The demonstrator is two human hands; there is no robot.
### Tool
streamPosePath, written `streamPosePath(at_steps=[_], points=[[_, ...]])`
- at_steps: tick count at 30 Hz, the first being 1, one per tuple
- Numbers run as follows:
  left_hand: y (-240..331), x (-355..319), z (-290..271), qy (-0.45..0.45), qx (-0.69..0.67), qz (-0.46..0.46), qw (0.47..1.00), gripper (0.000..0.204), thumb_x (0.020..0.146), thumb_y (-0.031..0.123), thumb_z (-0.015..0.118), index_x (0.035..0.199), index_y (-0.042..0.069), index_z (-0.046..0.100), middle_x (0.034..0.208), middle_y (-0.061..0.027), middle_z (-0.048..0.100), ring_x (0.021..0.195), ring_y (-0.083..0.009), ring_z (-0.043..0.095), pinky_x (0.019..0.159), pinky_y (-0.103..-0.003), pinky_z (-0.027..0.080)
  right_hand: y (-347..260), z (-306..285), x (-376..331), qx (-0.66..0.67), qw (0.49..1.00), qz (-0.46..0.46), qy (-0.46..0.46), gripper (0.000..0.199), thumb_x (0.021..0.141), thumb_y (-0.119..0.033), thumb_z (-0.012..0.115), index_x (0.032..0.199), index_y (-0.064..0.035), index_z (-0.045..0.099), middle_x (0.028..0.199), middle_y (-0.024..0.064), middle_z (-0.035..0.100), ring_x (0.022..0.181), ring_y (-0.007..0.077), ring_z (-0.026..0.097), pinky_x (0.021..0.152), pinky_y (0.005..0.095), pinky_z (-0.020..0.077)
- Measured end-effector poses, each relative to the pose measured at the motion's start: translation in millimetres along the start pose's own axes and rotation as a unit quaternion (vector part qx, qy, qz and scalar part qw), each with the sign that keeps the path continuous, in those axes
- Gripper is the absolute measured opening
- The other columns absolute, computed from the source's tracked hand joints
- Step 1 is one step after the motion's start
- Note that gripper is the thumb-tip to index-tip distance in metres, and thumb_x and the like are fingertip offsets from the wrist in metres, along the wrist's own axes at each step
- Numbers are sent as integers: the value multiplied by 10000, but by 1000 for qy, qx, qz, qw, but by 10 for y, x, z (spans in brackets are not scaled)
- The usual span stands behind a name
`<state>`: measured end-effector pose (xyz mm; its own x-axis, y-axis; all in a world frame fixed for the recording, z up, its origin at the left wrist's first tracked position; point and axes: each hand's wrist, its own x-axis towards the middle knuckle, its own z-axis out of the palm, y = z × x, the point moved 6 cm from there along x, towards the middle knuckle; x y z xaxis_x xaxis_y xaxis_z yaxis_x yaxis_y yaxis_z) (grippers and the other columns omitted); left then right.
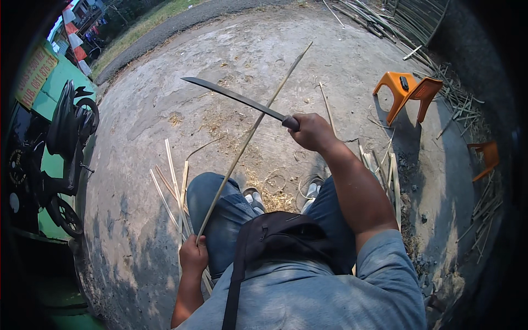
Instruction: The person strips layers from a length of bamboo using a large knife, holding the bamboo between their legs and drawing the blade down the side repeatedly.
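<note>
Outdoors, blade met bamboo strip.
Right hand (312, 131) fingers clamped the long knife (236, 99); left hand (193, 255) fingers gripped the strip (247, 137) at its lower end.

An orange plastic stool (408, 91) is lying tipped over on the concrete ground (165, 121). A motorbike (55, 154) is being kept parked at the left, and bamboo strips (379, 170) are being left scattered beside it.

Bright, hard daylight falls on a pale concrete yard (286, 71), nearly washing it out. Crisp dark shadows lie lower left and beside an orange stool (406, 91) (sun seems high and to the right). The fisheye view bends edges, with black corners. Focus is sharp; no motion blur.
</note>
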<state>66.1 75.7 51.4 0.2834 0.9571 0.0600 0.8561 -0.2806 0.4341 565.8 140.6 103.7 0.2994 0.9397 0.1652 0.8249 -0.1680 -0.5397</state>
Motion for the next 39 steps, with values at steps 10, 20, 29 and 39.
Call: streamPosePath(at_steps=[10, 20, 29, 39], points=[[-43, 18, 41, -17, 18, -18, 1000, 595, 1074, 564, 512, 824, 27, 564, 759, -258, 623, 785, -538, 633, 651, -591, 467, -759, 290, -236, -115, 967, -189, -128, 132, 842, -253, 708, 932, -165, 746, 889, 110, 755, 905, 340, 750, 794, 490, 589], [41, 25, -1, -9, -4, 7, 1000, 611, 1090, 546, 494, 821, 0, 552, 740, -279, 593, 754, -543, 612, 632, -562, 449, 106, -21, 57, 28, 999, 1, 43, 166, 915, -270, 738, 1049, -180, 778, 916, 157, 762, 881, 373, 738, 768, 479, 580], [16, 11, 11, -5, 11, 6, 1000, 620, 1086, 560, 496, 823, 0, 553, 734, -279, 594, 751, -544, 613, 634, -561, 450, -119, 108, -11, 19, 999, 4, -46, 182, 919, -275, 695, 1053, -186, 780, 987, 149, 774, 949, 374, 744, 839, 495, 589], [-59, 21, 61, -10, 19, -15, 1000, 581, 1073, 549, 523, 816, 30, 563, 763, -258, 624, 771, -541, 628, 645, -596, 467, -650, 242, -184, -103, 971, -186, -108, 124, 823, -235, 718, 934, -187, 745, 883, 78, 759, 881, 327, 751, 759, 478, 585]])
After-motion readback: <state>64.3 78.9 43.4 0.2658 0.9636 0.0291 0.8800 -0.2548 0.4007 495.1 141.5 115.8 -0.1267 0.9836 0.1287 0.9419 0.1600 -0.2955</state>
